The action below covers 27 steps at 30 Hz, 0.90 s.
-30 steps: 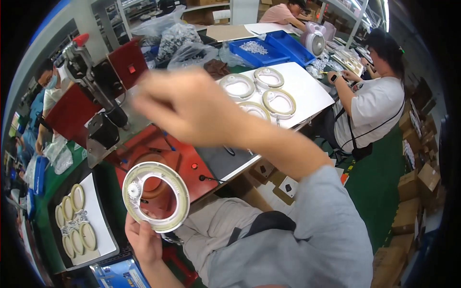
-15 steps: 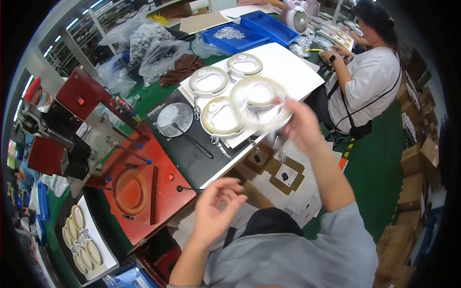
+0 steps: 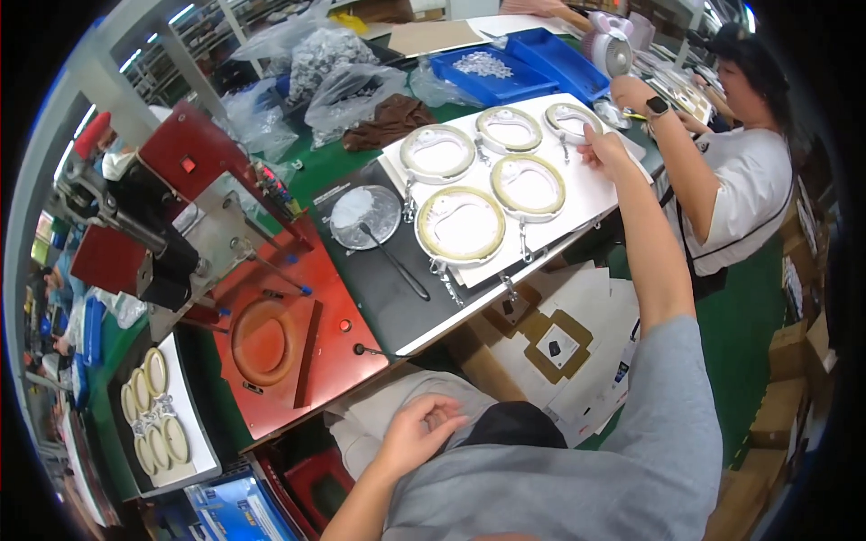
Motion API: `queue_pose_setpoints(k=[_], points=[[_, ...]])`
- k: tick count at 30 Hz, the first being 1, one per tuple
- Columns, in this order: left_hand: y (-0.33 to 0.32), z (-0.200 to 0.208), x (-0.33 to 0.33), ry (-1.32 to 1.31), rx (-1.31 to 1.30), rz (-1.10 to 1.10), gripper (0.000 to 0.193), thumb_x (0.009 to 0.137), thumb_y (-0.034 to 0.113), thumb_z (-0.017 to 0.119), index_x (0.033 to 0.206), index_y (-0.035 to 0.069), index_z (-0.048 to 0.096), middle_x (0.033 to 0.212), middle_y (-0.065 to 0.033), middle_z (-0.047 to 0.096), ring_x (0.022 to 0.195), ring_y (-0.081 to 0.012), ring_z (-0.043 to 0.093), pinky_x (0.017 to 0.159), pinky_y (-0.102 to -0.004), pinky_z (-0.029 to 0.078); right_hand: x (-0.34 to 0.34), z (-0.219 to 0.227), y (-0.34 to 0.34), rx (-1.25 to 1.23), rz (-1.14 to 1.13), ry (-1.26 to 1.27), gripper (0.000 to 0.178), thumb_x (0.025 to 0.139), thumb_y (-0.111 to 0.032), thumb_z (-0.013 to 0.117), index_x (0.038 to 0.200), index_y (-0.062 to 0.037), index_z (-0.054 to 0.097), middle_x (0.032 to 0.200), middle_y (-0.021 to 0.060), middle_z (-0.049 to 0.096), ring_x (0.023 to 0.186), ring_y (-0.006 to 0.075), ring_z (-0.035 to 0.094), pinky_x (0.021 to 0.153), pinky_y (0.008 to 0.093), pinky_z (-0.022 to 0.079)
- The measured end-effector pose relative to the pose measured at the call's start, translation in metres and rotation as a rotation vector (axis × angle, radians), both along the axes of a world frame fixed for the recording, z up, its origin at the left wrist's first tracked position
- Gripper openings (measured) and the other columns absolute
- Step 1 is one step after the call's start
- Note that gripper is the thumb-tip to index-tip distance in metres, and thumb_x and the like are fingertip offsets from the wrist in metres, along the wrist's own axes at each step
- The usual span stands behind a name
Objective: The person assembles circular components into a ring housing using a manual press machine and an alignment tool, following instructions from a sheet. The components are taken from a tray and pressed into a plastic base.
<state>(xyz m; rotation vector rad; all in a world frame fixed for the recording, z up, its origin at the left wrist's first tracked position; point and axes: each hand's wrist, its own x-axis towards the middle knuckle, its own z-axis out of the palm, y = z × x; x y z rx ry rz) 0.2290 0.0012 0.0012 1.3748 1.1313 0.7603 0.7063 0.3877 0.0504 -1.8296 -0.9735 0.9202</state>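
Observation:
My right hand [image 3: 610, 155] reaches to the far right of a white board [image 3: 591, 194]. Its thumb and fingers grip the near edge of a round cream-rimmed piece [image 3: 570, 106] with a white middle and a small metal clasp. Four-way spread of similar pieces lies beside it, among them a front round piece [image 3: 499, 236] and a middle round piece [image 3: 561, 191]. Clasps and short chains [image 3: 523, 243] hang off their rims. Over my lap, my left hand [image 3: 419, 439] rests with fingers loosely bent and slightly apart, nothing in it.
Left of the board are a clear dish [image 3: 383, 203] of white material and a black-handled tool [image 3: 397, 263]. A red press [image 3: 334, 361] stands further left, beside a tray of cream rings [image 3: 171, 439]. Blue bins [image 3: 496, 86] lie behind. A co-worker [image 3: 740, 189] sits at right.
My right hand has carried the round piece away to the board's far right, where it now lies at the end of the back row. My left hand has lowered toward my lap. The view has shifted.

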Motion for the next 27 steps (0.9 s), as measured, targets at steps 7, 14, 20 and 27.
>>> queue_pose_setpoints(k=[7, 14, 20, 27], points=[[-0.028, -0.032, -0.035, -0.034, -0.081, 0.197, 0.017, 0.092, 0.007, 0.079, 0.107, 0.002, 0.073, 0.088, -0.0025, 0.068, 0.074, -0.0066, 0.06, 0.066, -0.0224, 0.049, -0.131, 0.037, -0.107, 0.382, 0.266, -0.163, 0.031, 0.106, -0.026, 0.06, 0.103, 0.0012, 0.073, 0.074, 0.0015, 0.065, 0.057, 0.0059, 0.053, 0.053, 0.0224, 0.04], [-0.044, -0.014, -0.115, -0.023, -0.087, 0.012, 0.013, 0.096, 0.015, 0.076, 0.099, 0.002, 0.072, 0.078, -0.0019, 0.068, 0.069, -0.0077, 0.059, 0.062, -0.0279, 0.049, -0.299, 0.01, -0.25, -0.023, 1.641, 0.316, 0.016, 0.099, -0.01, 0.067, 0.096, 0.0025, 0.075, 0.089, 0.0065, 0.075, 0.075, 0.0099, 0.065, 0.067, 0.025, 0.05], [-0.106, 0.054, -0.234, -0.308, -0.28, 0.367, 0.014, 0.099, 0.013, 0.073, 0.105, 0.0, 0.072, 0.085, -0.0061, 0.075, 0.078, -0.0114, 0.072, 0.065, -0.0254, 0.057, -0.406, -0.06, -0.328, -0.65, 1.748, 0.419, 0.023, 0.108, -0.017, 0.06, 0.106, 0.0004, 0.076, 0.085, 0.0035, 0.072, 0.074, 0.0096, 0.062, 0.068, 0.0249, 0.049], [-0.262, 0.0, -0.354, 1.252, -0.146, 1.502, 0.034, 0.093, 0.021, 0.075, 0.119, 0.0, 0.068, 0.106, -0.0219, 0.072, 0.101, -0.036, 0.069, 0.091, -0.0418, 0.054, -0.471, -0.061, -0.355, -0.411, 1.829, 0.163, 0.02, 0.107, -0.015, 0.06, 0.107, -0.0003, 0.074, 0.079, -0.0013, 0.065, 0.07, 0.0046, 0.052, 0.063, 0.0219, 0.042]])
